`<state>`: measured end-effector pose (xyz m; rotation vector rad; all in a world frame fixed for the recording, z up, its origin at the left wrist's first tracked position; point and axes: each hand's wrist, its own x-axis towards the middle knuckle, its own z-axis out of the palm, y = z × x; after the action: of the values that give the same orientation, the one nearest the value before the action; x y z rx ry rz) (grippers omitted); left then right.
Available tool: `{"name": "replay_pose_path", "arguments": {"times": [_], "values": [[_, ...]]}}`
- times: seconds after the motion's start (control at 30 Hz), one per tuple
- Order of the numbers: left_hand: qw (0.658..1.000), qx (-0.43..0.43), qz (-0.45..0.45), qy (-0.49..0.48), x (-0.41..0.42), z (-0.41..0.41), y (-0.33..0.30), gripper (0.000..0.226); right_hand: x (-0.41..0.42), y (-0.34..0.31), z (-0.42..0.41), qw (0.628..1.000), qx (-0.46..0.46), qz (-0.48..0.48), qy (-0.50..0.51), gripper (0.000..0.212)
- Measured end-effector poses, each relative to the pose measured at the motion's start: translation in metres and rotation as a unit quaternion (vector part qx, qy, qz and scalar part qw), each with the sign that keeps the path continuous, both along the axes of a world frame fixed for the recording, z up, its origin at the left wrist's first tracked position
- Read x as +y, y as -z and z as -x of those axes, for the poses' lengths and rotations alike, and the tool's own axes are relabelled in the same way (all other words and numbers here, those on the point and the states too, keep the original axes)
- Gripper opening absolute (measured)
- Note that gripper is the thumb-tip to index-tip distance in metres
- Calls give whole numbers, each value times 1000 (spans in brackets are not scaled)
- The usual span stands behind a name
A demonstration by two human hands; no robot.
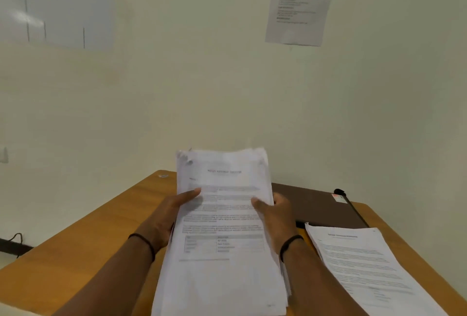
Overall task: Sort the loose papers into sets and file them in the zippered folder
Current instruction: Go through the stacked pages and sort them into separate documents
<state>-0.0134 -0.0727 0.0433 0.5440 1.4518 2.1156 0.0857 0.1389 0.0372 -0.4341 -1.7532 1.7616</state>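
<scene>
Early stage of sorting, judged from the layout. Thick stack of loose papers held up over the bench, tilted toward the camera, printed top sheet with a small table facing up; stapled or clipped corner at upper left, too blurred to tell which. Left hand gripping the stack's left edge, thumb laid across the top sheet, fingers hidden behind. Right hand gripping the right edge likewise, thumb on the front, fingers wrapped behind. Dark band on each wrist.

One set already laid flat on the bench to the right, well apart from the held stack, top page printed with text; number of sheets in it not readable. Brown folder lying flat at the far right of the bench, partly under the far corner of that set, apparently closed; dark zip pull or strap along its right side. No paper visibly inside it.

Done, on this evidence: one set separated. Left: bulk of the stack in hand yet to be divided, folder yet to be opened, all sets yet to be filed and zipped in.

Notice and whiteboard on the wall behind, no part of the task.
</scene>
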Motion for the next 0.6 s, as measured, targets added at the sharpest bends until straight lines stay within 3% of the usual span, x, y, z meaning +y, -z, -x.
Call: {"name": "replay_pose_path", "arguments": {"times": [0.1,0.17,0.23,0.4,0.6], "values": [[987,142,-11,-73,4,-8,-35,52,-4,-37,-7,992,75,-64,80,11],[978,183,-20,-99,6,-11,-49,44,-7,-56,-17,982,125,-93,107,9],[974,197,-22,-111,7,-15,-53,40,-8,-62,-26,981,148,-93,85,14],[975,195,-2,-108,10,-25,-26,71,-4,-31,-38,994,92,-58,-16,31],[977,194,-22,-85,17,-29,-34,70,-10,-36,-32,991,100,-87,-12,35]]}}
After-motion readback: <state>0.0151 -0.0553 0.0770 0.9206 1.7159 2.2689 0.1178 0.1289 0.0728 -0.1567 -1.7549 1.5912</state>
